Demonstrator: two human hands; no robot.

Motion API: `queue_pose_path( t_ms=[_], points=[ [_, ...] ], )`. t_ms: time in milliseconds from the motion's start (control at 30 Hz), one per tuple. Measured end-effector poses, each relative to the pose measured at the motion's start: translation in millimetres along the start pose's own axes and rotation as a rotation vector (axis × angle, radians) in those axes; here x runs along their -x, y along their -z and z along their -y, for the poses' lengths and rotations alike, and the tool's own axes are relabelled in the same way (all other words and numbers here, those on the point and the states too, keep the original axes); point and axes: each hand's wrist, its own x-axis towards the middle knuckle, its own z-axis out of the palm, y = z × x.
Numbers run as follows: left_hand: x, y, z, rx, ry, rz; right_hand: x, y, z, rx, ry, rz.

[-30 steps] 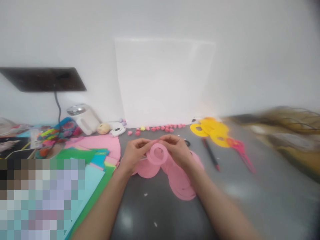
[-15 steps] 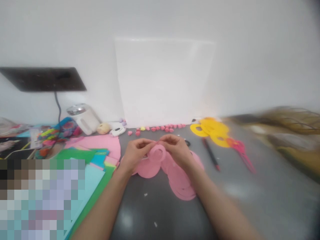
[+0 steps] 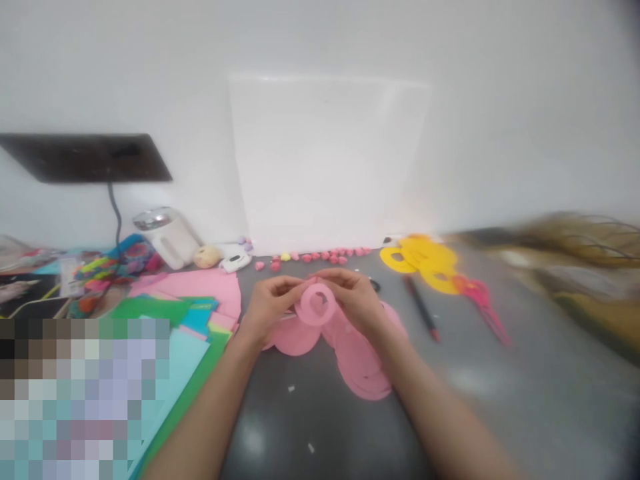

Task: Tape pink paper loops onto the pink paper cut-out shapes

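Observation:
Both hands meet at the middle of the grey table, pinching the top edge of a small pink paper ring (image 3: pixel 317 305) that hangs between them. My left hand (image 3: pixel 274 303) has its fingertips closed on the ring's upper left. From the other side my right hand (image 3: pixel 354 297) grips its upper right with thumb and fingers together. Beneath them lie pink paper discs, one group (image 3: pixel 299 337) by the left wrist and an overlapping pile (image 3: pixel 364 373) under the right wrist.
Yellow paper rings (image 3: pixel 425 257), a dark pen (image 3: pixel 421 310) and pink scissors (image 3: pixel 484 305) lie to the right. Small pink pieces (image 3: pixel 325 256) line the wall. Green sheets (image 3: pixel 155 310), pink paper (image 3: pixel 215 287) and a white device (image 3: pixel 170 240) are on the left.
The pink ring between my fingers has turned to face the camera more, so it looks larger and rounder. Both hands have hardly moved.

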Motion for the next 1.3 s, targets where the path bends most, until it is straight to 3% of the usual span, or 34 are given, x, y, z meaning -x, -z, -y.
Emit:
queue_pose_path(
  t_ms=[500,733,1300],
  points=[
    [-1.0,0.2,0.9,-0.001,0.005,0.013,0.6,-2.9,3.1,0.048,-0.024,-0.132],
    [-0.9,1.7,1.7,0.011,0.008,0.004,-1.3,0.2,-2.5,-0.001,-0.002,-0.002],
    [-0.1,-1.4,-1.0,0.005,0.022,-0.002,1.0,-4.9,6.5,0.056,-0.05,-0.125]
  ],
)
